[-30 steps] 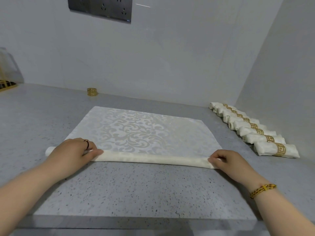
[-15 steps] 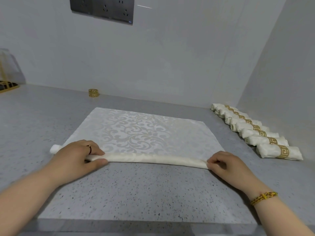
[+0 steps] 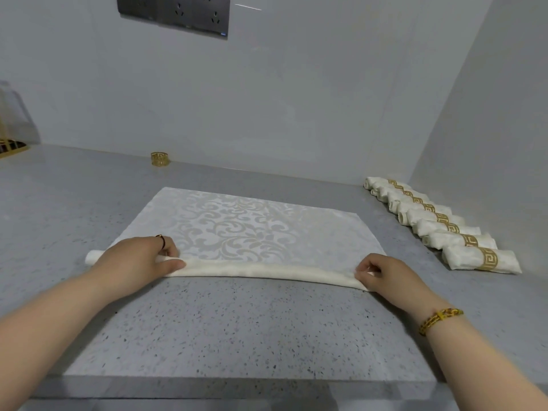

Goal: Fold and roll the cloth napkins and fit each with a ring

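Head view: left hand [image 3: 138, 261], right hand [image 3: 387, 275] curled round napkin roll [image 3: 261, 269]

Single head-worn view, close above the speckled grey stone counter [image 3: 267, 336], faces forward and down toward the pale grey back wall [image 3: 296, 99].

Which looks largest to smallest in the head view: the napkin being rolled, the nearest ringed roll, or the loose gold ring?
Napkin being rolled
Nearest ringed roll
Loose gold ring, which sits farther back, so distance shrinks it.
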